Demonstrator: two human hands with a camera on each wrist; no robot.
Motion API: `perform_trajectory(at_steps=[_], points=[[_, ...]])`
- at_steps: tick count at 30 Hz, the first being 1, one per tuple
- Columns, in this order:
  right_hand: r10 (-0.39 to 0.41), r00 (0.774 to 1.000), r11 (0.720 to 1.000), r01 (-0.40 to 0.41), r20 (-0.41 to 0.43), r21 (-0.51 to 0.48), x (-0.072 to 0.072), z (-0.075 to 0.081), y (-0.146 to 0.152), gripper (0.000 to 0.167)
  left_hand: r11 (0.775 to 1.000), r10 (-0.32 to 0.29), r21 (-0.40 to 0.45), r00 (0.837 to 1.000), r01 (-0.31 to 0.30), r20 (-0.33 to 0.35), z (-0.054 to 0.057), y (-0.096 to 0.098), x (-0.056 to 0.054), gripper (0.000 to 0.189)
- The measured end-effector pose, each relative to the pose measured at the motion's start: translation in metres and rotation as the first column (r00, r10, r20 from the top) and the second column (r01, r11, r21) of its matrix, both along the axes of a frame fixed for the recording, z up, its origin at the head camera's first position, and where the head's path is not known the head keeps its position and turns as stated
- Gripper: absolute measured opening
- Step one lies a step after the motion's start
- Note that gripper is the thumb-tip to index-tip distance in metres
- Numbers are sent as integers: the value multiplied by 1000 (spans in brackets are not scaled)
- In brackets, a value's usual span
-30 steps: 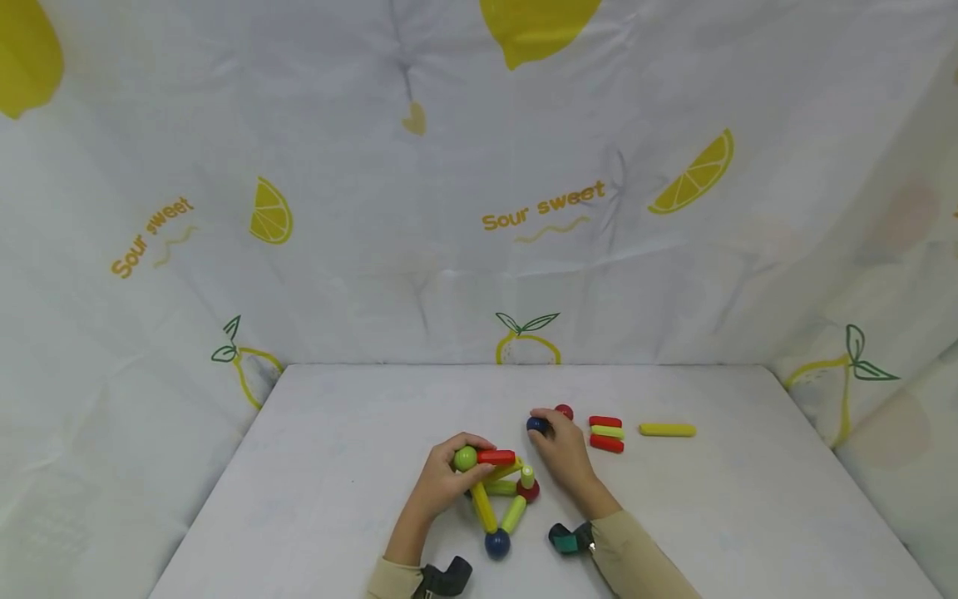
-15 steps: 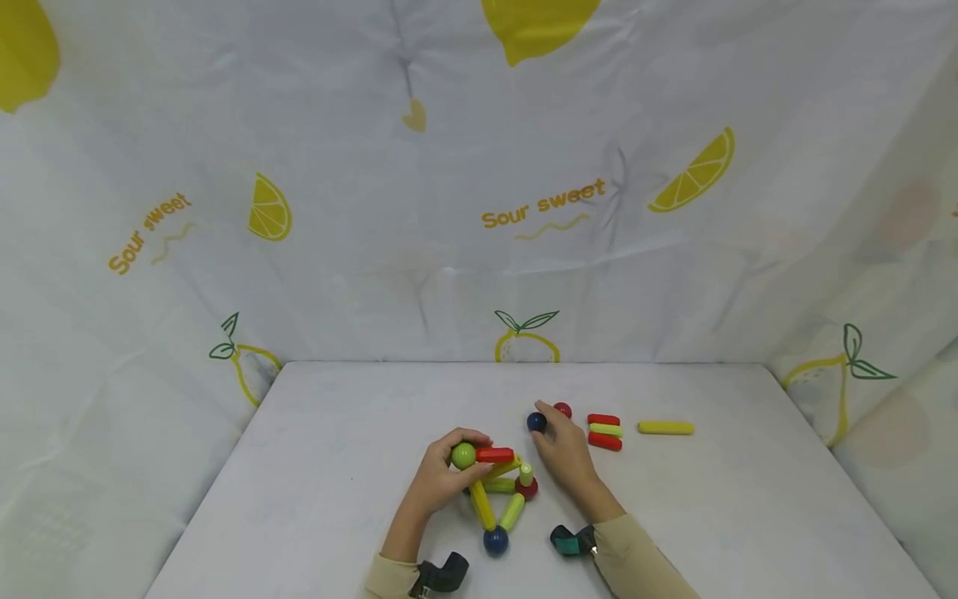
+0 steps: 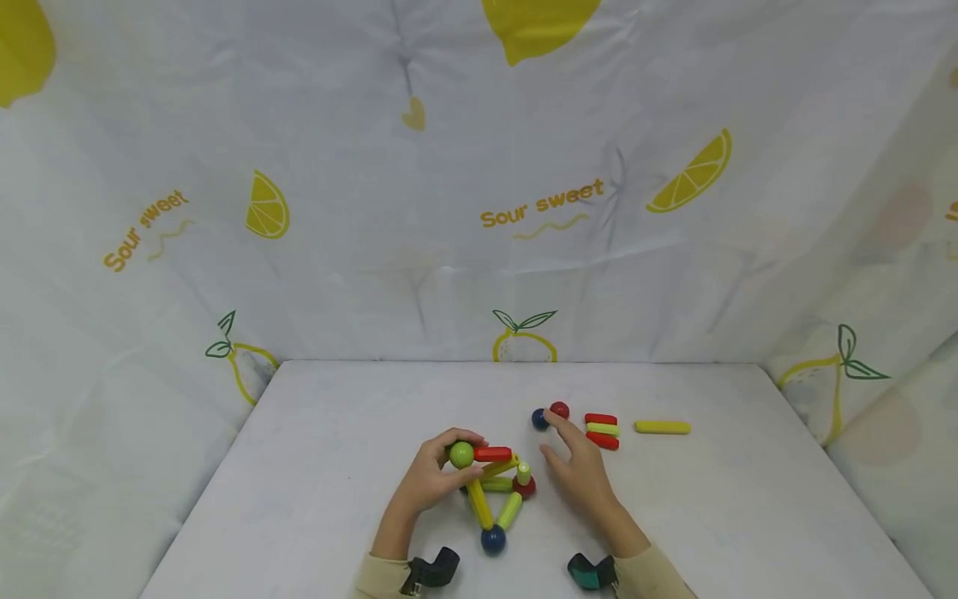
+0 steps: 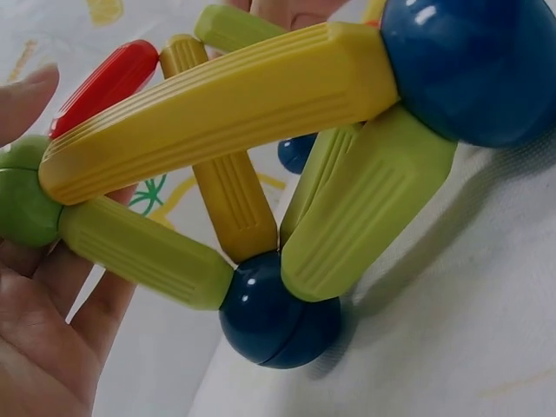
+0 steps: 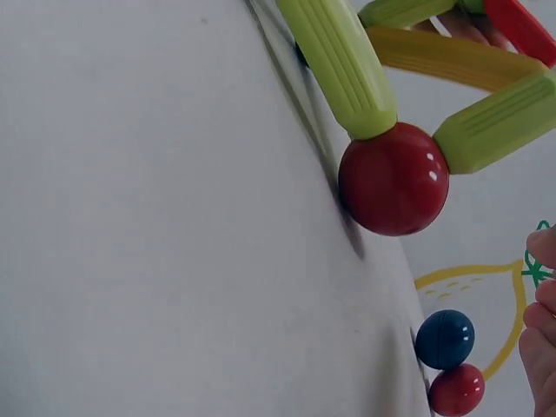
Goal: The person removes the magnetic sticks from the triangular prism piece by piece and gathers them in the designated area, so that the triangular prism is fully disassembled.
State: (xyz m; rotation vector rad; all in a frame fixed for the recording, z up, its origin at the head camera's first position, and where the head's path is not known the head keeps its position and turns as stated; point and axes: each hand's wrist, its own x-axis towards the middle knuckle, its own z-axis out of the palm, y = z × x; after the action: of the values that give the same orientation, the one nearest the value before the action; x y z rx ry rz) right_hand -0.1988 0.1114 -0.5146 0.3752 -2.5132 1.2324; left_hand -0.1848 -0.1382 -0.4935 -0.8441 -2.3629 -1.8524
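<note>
A toy frame of colored balls and ribbed rods stands on the table, with a blue ball point(image 3: 493, 540) at its near corner and a dark red ball point(image 5: 394, 179) at another. My left hand point(image 3: 430, 480) holds the frame at its top green ball point(image 3: 461, 454), fingers and thumb around it. From that ball extend a red rod point(image 3: 492, 454) and a long yellow rod point(image 4: 217, 111). My right hand point(image 3: 587, 478) is empty, its fingers apart. Its index fingertip overlaps a loose blue ball point(image 5: 445, 339) in the head view; a loose red ball point(image 5: 457, 389) sits beside that one.
Right of the loose balls lie two short red rods point(image 3: 602, 441) with a light green rod point(image 3: 603, 429) between them. A long yellow rod point(image 3: 662, 428) lies farther right. A lemon-print cloth point(image 3: 389, 249) hangs behind the white table point(image 3: 359, 399).
My right hand has drawn back to the right and toward me from the loose blue ball, which now sits against the red ball. The left hand keeps its hold on the frame.
</note>
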Motion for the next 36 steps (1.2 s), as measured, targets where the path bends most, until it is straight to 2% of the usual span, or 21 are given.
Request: perform_trajectory(at_steps=[6,10,14,17,20,28,33,36], points=[[113,993,990,-115,-34,-80,14,5,-2,51,999,-20,-24,999,21,27,-5,-5,-2,33],[172,982,978,-180,-76,-107,21,3,-4,49,999,-18,-48,999,20,31,-4,-5,-2,33],[231,968,959,-244,-97,-146,26,2,-7,40,998,-27,-49,999,29,44,9,-4,3,32],[265,961,948,-275,-84,-160,29,2,-10,35,998,-32,-44,998,35,53,19,-3,8,31],[261,962,955,-270,-81,-123,32,3,-13,32,999,-31,-40,998,33,52,23,-3,10,30],[170,978,984,-175,-124,-38,36,7,-18,30,999,-31,-26,998,32,56,23,-2,10,29],[126,989,992,-128,-73,-21,37,10,-18,29,999,-36,-20,997,38,71,24,-1,10,29],[91,996,994,-92,-15,-60,37,10,-17,28,999,-36,-24,996,38,81,25,-1,11,29]])
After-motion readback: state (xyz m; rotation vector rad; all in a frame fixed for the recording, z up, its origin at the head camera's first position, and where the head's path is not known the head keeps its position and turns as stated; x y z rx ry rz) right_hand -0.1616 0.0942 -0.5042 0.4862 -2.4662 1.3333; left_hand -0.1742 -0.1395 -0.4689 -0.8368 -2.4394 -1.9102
